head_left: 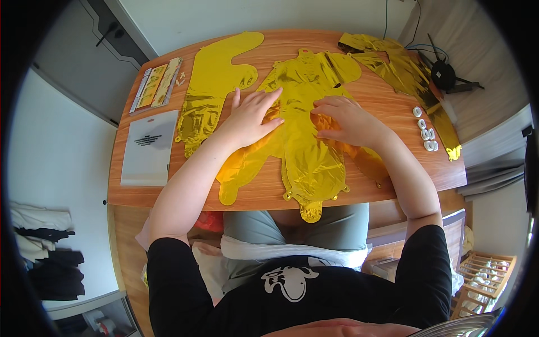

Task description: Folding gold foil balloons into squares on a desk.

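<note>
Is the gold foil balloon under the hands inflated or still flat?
Flat: the gold foil balloon lies creased against the table, both hands pressing on it.

Black short-sleeved T-shirt here, sleeves ending above the elbows, forearms bare right down to the left hand and right hand. There's a white cartoon-like graphic across the chest. Below it, a white band at the waist and grey-green shorts.
</note>
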Demonstrator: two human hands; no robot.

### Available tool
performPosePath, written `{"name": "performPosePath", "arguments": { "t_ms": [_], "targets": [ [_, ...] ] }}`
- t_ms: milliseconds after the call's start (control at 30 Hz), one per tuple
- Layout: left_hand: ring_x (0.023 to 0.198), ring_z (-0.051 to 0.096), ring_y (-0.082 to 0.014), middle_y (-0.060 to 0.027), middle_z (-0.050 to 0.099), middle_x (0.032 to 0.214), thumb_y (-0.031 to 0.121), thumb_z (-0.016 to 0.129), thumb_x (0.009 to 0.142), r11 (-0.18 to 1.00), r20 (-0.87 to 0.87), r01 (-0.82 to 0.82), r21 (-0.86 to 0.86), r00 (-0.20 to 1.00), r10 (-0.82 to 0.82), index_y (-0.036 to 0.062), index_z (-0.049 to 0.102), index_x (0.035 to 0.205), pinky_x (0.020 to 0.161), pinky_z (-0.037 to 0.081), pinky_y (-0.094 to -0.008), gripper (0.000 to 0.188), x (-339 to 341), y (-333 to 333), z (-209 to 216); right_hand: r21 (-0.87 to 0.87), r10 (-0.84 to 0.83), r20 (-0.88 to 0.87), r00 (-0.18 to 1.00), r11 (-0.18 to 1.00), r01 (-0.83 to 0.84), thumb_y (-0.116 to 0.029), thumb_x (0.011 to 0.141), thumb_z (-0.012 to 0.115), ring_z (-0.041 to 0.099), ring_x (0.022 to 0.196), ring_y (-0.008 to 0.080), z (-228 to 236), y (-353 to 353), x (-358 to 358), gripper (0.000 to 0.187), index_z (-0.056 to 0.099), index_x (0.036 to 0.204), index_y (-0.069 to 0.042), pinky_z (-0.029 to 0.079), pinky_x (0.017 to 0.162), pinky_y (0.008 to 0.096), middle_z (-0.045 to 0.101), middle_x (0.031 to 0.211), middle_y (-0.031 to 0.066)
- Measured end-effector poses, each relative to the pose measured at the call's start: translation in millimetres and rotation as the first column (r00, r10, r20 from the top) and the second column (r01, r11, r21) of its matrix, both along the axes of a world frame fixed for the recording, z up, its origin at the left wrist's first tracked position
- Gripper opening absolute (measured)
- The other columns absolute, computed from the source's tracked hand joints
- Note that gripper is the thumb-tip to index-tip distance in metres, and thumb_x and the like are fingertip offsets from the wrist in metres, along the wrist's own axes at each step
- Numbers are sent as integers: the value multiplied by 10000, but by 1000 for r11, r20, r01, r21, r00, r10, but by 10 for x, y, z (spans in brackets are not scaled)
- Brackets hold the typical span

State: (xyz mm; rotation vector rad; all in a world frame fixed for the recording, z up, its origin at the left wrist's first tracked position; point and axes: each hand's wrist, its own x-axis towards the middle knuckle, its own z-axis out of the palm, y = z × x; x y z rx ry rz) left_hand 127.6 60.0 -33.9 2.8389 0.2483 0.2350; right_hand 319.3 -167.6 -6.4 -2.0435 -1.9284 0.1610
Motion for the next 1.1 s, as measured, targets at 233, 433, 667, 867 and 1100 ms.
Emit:
{"name": "performPosePath", "arguments": {
  "t_ms": [233,433,667,867,1100],
  "targets": [
    [1491,381,-316,-154,489,1542,432,636,997,1000,25,-3,11,1000,3,173,341,1605,1258,52,-600,723,-3,-12,-32,76,11,-21,1000,997,-10,-350,913,733,561,1284,346,194,-47,84,425,687,1220,-60,433,1105,438,643,1329,149],
    [1451,432,-311,-171,544,1481,451,695,949,999,62,-28,-26,998,29,152,387,1580,1256,130,-531,764,-34,13,38,-58,-218,58,974,973,222,-219,900,744,647,1097,363,318,-262,179,328,692,1160,-26,523,940,410,693,1161,151],
    [1421,473,-289,-161,578,1455,502,751,890,999,25,0,42,1000,-1,135,490,1516,1250,185,-505,771,-67,55,131,45,-135,-61,989,989,138,-142,859,756,663,1008,339,68,-403,171,236,734,1065,-30,539,879,403,705,1067,128],
    [1406,485,-289,-120,573,1476,521,740,894,998,55,-40,-42,998,42,131,538,1479,1229,237,-470,732,-121,105,186,104,-106,-88,991,988,115,-114,835,784,676,949,320,23,-397,162,228,741,1042,-29,556,820,385,707,1045,122],
    [1473,397,-280,-104,501,1552,540,697,918,998,97,-9,67,995,3,142,563,1465,1242,172,-500,689,-38,98,39,61,-140,-185,973,986,153,-116,828,806,686,945,306,31,-366,187,266,737,1065,-18,565,806,372,704,1111,122]
  ]
}}
